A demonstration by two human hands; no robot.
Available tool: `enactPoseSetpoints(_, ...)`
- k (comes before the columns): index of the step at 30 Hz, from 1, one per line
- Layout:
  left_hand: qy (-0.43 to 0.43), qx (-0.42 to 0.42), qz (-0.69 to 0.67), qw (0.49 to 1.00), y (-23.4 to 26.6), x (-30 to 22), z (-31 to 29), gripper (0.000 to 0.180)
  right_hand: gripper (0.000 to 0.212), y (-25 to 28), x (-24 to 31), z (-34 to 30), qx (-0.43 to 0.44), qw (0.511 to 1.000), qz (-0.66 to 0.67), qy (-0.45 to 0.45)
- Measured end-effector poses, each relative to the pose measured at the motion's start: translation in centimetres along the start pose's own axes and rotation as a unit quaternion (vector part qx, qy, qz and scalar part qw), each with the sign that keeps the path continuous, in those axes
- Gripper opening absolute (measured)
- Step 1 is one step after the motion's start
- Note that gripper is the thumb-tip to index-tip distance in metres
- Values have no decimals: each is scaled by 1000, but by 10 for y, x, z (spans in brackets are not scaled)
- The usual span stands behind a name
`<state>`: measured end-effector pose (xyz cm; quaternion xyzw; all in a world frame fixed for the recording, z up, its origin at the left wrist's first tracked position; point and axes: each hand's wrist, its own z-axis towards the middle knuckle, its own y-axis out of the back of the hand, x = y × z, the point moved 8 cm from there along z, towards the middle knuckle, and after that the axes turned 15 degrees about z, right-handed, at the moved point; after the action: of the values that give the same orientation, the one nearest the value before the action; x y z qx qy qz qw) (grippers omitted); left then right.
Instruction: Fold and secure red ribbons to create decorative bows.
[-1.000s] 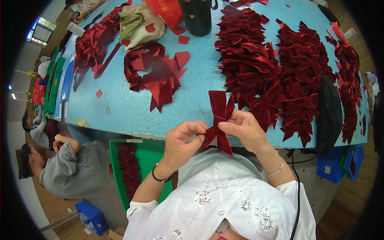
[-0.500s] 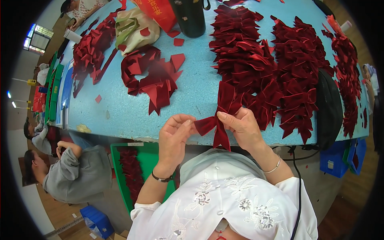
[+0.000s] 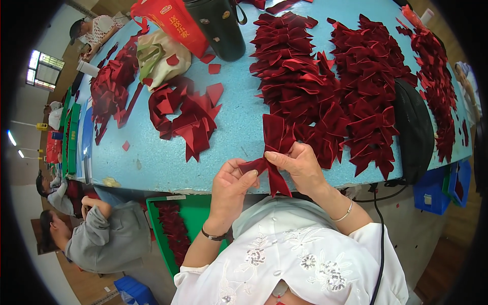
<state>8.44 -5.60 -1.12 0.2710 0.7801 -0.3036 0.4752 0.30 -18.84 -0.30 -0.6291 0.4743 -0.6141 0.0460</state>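
A dark red velvet bow [image 3: 273, 136] is held between my two hands at the near edge of the blue table. My left hand [image 3: 233, 184] pinches one of its ends at the left. On the right, my right hand [image 3: 299, 165] grips the bow's middle, thumb on top. One loop points away from me and a forked tail hangs toward me. Just beyond, a long stack of finished-looking red bows [image 3: 290, 66] covers the table. To the left lies a loose heap of red velvet strips [image 3: 195, 122].
More bow rows [image 3: 368, 76] lie at right, beside a black bag [image 3: 414, 132]. A dark tumbler [image 3: 221, 30], red bag [image 3: 170, 25] and cream cloth bag [image 3: 170, 58] stand at the back. A green crate [image 3: 157, 229] sits below the table edge. Other people [image 3: 109, 234] sit at left.
My left fingers have moved in along the bow's left end toward its middle. My right hand keeps its grip. The whole view has shifted slightly.
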Motion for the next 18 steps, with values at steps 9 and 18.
enactPoseSetpoints(9,-22,39,106,993,-4,-22,-6,25,15,-5,5,1,53,997,-52,19)
enactPoseSetpoints(18,27,70,87,993,-7,-19,4,17,17,-13,-7,-9,161,964,-207,-34)
